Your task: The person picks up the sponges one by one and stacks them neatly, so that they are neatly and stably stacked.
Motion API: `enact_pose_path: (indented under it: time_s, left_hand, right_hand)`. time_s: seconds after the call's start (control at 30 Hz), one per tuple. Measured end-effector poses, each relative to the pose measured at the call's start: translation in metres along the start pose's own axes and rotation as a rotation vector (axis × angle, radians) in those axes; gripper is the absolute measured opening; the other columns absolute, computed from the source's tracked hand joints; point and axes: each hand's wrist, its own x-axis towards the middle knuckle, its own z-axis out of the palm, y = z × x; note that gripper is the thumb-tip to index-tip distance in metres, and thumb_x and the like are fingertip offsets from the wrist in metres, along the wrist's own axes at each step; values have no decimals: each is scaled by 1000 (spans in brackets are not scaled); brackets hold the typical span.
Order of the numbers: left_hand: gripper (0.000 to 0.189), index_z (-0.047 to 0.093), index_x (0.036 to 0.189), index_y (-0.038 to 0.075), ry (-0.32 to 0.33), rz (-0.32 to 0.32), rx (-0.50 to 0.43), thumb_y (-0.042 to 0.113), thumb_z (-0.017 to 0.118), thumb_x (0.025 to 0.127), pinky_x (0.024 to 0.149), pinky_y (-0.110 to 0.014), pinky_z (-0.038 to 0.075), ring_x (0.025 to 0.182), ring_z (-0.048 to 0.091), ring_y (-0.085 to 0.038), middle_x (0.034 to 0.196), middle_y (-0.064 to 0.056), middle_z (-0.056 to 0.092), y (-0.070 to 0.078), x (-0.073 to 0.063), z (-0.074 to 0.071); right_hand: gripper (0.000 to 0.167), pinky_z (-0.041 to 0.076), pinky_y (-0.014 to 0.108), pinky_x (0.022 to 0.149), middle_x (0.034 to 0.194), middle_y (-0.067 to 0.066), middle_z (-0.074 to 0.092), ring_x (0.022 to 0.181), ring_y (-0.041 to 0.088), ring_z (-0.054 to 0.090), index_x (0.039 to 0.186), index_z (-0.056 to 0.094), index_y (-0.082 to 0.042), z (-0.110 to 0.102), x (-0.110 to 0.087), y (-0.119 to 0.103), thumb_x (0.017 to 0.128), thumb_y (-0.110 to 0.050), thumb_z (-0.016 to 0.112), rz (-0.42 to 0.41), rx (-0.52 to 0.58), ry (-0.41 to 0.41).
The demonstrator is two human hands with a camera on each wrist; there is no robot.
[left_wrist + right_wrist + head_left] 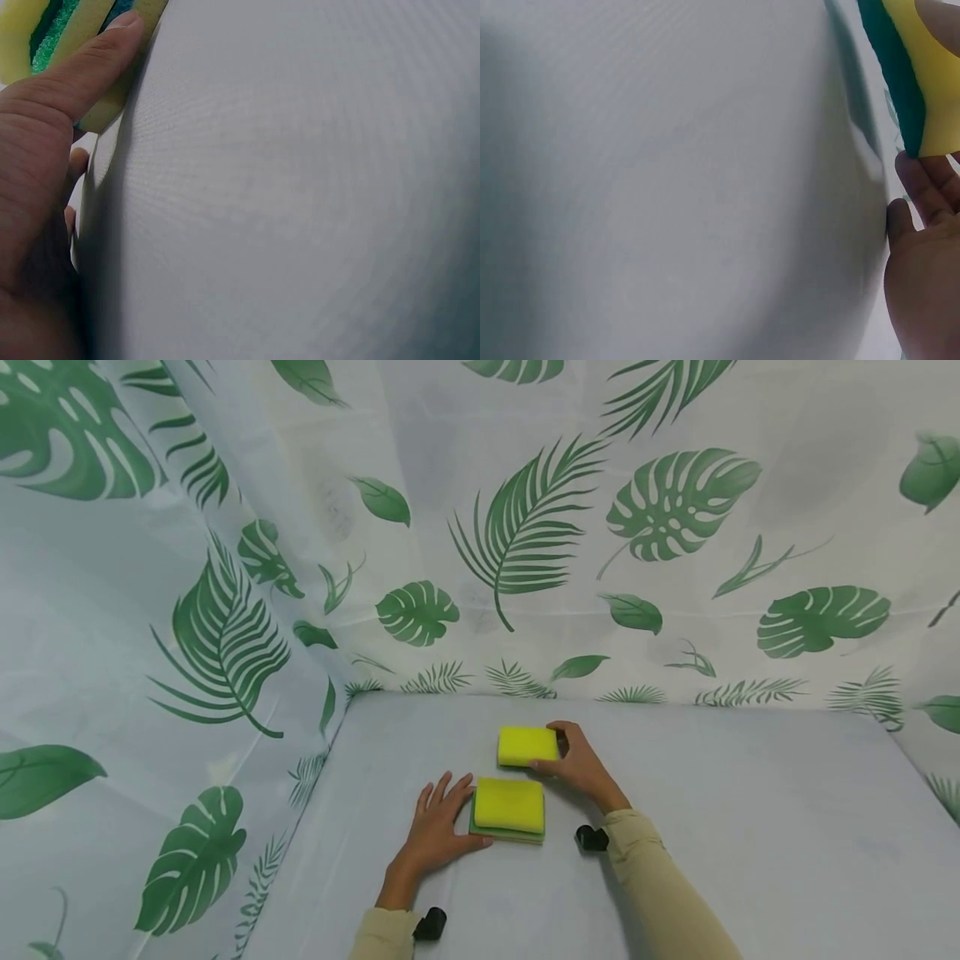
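In the head view, a stack of sponges sits at the middle of the table, a yellow one on top. The left wrist view shows yellow foam layered with green and blue scouring sides. My left hand rests at the stack's left side, its thumb along the front edge and its index finger by the back-left corner; the other fingers are spread. Behind the stack, my right hand pinches a yellow sponge by its right end. That sponge's dark green side shows in the right wrist view.
A pale cloth covers the table. Curtains printed with green leaves rise at the back and sides. Each sleeve cuff has a small black device beside it.
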Motion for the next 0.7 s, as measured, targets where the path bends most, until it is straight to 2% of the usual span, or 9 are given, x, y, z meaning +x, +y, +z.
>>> enact_pose_path:
  time_s: [0.27, 0.5, 0.7]
  left_hand:
    - [92, 52, 159, 12, -4, 0, 14, 59, 83, 86, 130, -56, 2, 163, 13, -30, 172, 1, 36, -3, 1, 1]
    - [91, 52, 159, 13, -6, 0, 14, 59, 83, 87, 130, -56, 1, 163, 13, -30, 172, 1, 36, -1, 1, 0]
    - [91, 52, 159, 13, -6, -3, 15, 59, 84, 87, 130, -56, 1, 163, 14, -30, 172, 0, 36, 2, 0, -1]
  right_hand:
    - [88, 33, 57, 122, 152, 27, 41, 138, 41, 43, 153, 38, 4, -1, -4, -2, 88, -28, 88, -3, 2, 10]
    - [86, 29, 57, 126, 153, 28, 39, 146, 45, 40, 150, 37, 5, -2, -7, -2, 89, -27, 88, -44, 23, 13]
    - [86, 29, 59, 125, 152, 29, 39, 146, 48, 39, 149, 37, 6, -2, -12, -5, 89, -27, 89, -67, 32, 26]
